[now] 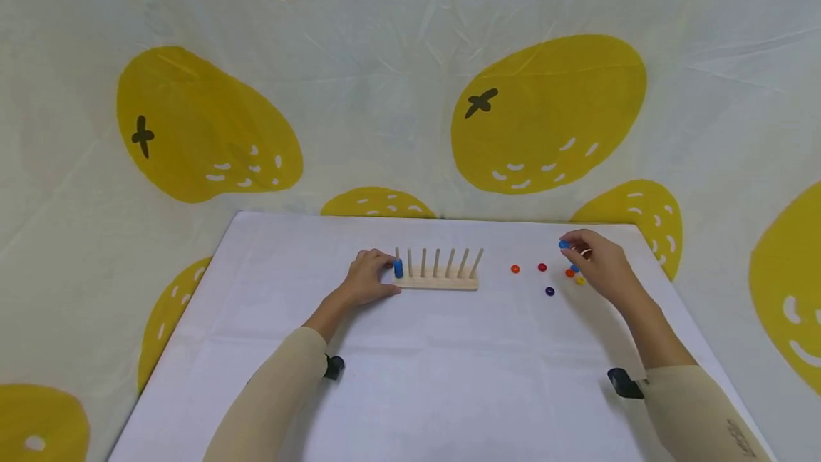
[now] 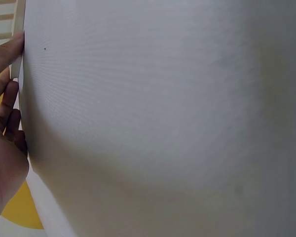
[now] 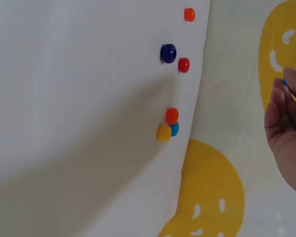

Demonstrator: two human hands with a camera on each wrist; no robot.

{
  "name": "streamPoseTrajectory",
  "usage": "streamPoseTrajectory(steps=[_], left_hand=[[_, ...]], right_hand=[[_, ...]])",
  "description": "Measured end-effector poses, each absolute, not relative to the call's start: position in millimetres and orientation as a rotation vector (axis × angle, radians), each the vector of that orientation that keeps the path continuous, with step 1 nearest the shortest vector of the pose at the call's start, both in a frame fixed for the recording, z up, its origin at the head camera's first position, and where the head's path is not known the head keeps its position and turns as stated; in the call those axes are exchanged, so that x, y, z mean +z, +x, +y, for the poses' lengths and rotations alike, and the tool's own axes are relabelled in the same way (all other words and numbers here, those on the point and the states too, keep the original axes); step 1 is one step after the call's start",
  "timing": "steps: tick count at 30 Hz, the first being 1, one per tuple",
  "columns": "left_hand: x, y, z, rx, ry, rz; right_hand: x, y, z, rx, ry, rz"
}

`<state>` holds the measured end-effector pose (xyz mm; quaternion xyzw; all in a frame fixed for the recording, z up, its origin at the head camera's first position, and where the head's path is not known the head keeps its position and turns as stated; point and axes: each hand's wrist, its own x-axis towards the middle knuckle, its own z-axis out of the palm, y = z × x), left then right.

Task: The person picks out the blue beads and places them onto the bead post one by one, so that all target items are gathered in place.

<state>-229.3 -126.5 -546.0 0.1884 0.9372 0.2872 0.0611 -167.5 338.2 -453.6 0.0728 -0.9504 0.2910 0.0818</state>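
Note:
A wooden peg rack (image 1: 442, 284) with a row of upright pegs stands toward the back of the table. Blue beads (image 1: 398, 268) are stacked on its leftmost peg. My left hand (image 1: 368, 278) grips the rack's left end, thumb at the front edge and fingers toward the back; the left wrist view catches only part of this hand (image 2: 7, 153) and the rack's edge (image 2: 18, 44). Above the table at the right, my right hand (image 1: 599, 262) pinches a blue bead (image 1: 564, 244) between thumb and fingertips. In the right wrist view that bead (image 3: 284, 82) is mostly hidden by the fingers.
Loose beads lie right of the rack: orange (image 1: 515, 269), red (image 1: 541, 267) and dark purple (image 1: 549, 291). Under the right hand, another orange bead (image 3: 172, 115), a yellow one (image 3: 164, 133) and a blue one (image 3: 174, 129) cluster together. A patterned cloth (image 1: 385, 127) hangs behind the table.

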Motion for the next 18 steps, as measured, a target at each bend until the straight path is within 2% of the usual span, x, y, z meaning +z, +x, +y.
streamPoseTrajectory(steps=[18], left_hand=[[-543,-228,-125,0.869,0.570,2.837]], right_hand=[[-434,-191,258,0.882,0.512,-2.767]])
